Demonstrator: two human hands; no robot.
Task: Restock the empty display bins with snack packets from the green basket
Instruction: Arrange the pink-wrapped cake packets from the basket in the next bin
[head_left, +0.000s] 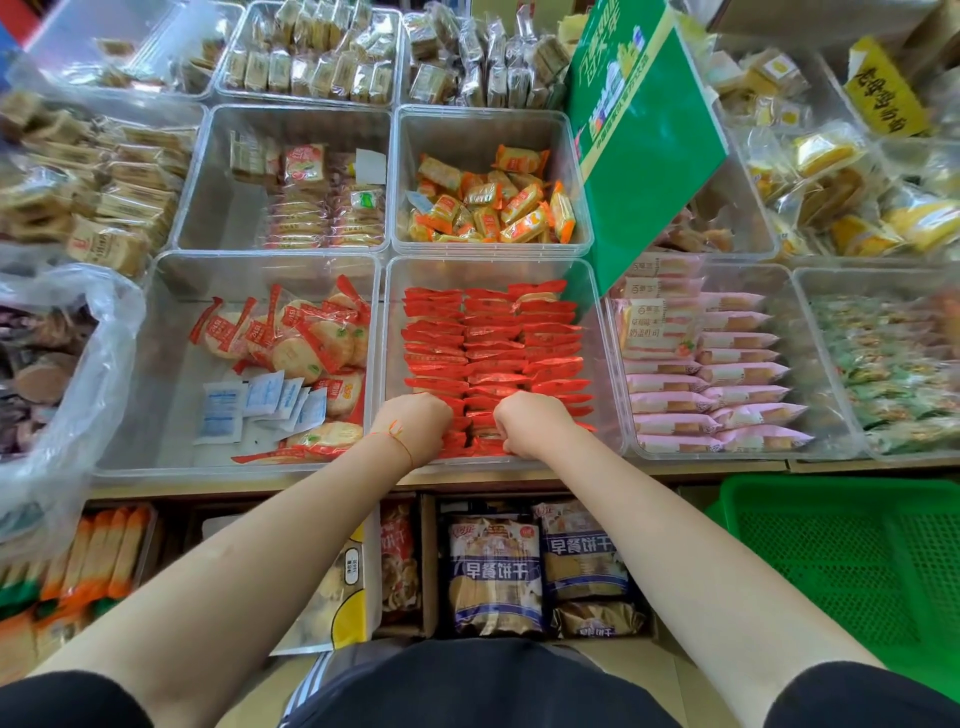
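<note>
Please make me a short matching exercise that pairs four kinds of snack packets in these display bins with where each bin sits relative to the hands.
Things:
1. red packets
2. pink packets
3. orange-and-yellow packets
4. round crackers in red-trimmed wrappers

Places:
A. bin to the left of the one the hands are in
B. bin behind the one the hands are in
C. bin with both hands, the left hand and the right hand, at its near edge
D. bin to the right of the one the hands are in

Pairs: 1-C, 2-D, 3-B, 4-A
</note>
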